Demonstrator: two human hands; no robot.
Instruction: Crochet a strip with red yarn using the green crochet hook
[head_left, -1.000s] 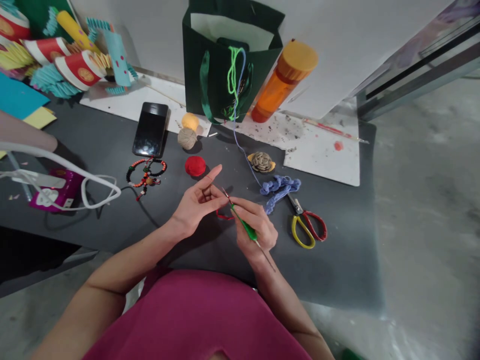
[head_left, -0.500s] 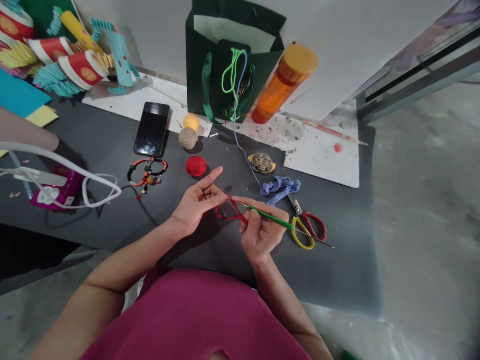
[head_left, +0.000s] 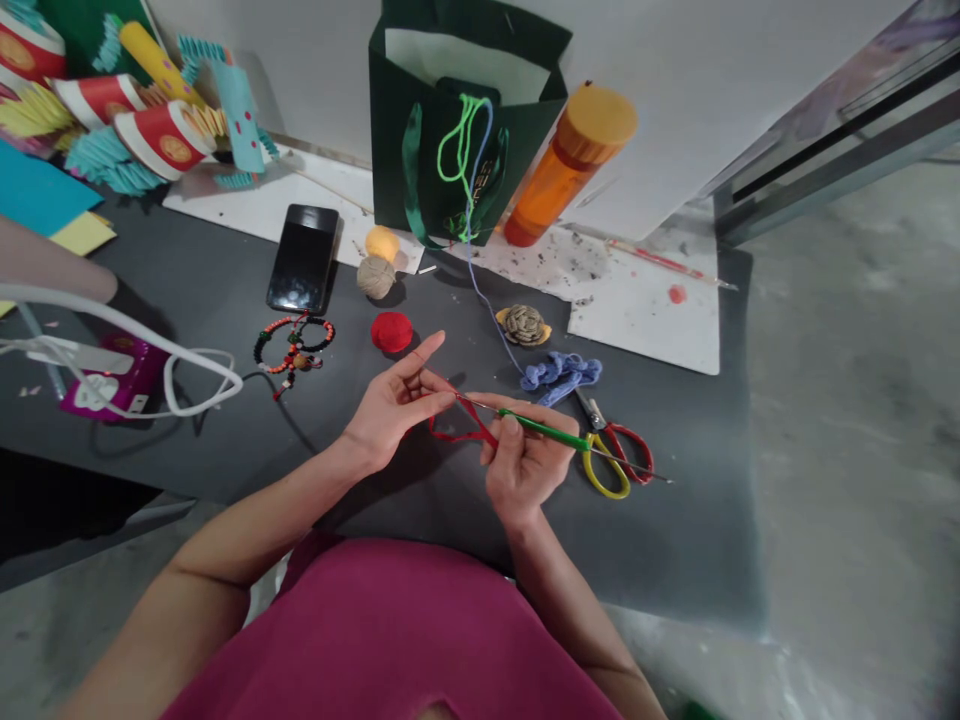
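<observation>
My right hand [head_left: 531,458] grips a crochet hook [head_left: 547,431] by its green handle, the metal tip pointing left. A narrow strip of red crochet [head_left: 482,434] hangs below the hook and is partly hidden by the right fingers. My left hand [head_left: 399,408] pinches the red work near the hook tip between thumb and fingers, its index finger stretched up. Just above that finger lies a red yarn ball [head_left: 391,332]. Scissors [head_left: 613,458] with one yellow and one red handle lie under the hook's rear end. Beside them is a piece of blue crochet [head_left: 561,374].
Behind the hands are a crocheted rosette [head_left: 523,326], a beige yarn ball [head_left: 376,277], a yellow ball [head_left: 382,243], a phone [head_left: 303,258] and a beaded bracelet [head_left: 294,345]. A dark green paper bag [head_left: 409,130] and an orange bottle [head_left: 562,170] stand farther back. White cables [head_left: 202,360] lie left.
The hook has tilted slightly, its rear end a little higher and farther right. Both hands keep nearly the same place and grip.
</observation>
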